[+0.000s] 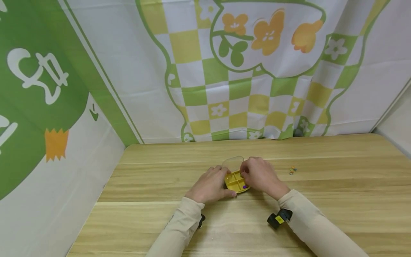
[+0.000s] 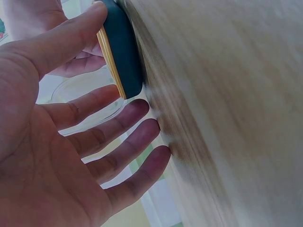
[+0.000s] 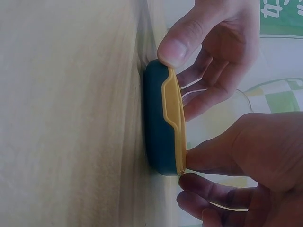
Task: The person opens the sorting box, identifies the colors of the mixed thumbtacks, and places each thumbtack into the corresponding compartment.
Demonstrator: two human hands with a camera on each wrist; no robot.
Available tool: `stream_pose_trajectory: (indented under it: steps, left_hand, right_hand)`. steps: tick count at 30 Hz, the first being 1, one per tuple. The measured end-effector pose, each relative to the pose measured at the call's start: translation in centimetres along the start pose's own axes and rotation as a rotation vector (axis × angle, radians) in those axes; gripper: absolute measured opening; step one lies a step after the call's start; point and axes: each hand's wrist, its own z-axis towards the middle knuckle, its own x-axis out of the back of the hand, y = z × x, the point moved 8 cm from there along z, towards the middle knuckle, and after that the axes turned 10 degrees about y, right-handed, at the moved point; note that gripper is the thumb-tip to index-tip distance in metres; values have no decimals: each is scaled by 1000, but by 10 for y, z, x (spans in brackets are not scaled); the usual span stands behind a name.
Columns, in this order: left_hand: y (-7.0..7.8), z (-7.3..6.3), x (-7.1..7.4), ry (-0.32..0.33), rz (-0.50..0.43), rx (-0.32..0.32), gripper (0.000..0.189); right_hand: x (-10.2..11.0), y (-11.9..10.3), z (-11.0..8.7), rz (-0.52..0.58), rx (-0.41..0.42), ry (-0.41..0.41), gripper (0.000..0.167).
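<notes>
On the wooden table (image 1: 135, 221), the left hand (image 1: 210, 184) grips a yellow-topped, four-compartment plastic box (image 1: 232, 187) between thumb and forefinger, likely steadying it; the right hand (image 1: 260, 175) reaches its far-right compartment, though I cannot tell whether it pinches anything.

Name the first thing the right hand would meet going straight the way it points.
Most likely the yellow compartment box: the right hand points leftward at its far right part, its fingertips at or very near the rim. Exact contact and depth are hard to tell.
</notes>
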Motion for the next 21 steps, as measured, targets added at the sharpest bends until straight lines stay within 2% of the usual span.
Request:
stream_pose_trajectory:
  steps: [21]
  left_hand:
    - [0, 1, 0, 2, -4, -3, 63]
  right_hand:
    - [-1, 2, 0, 10, -31, -21, 4]
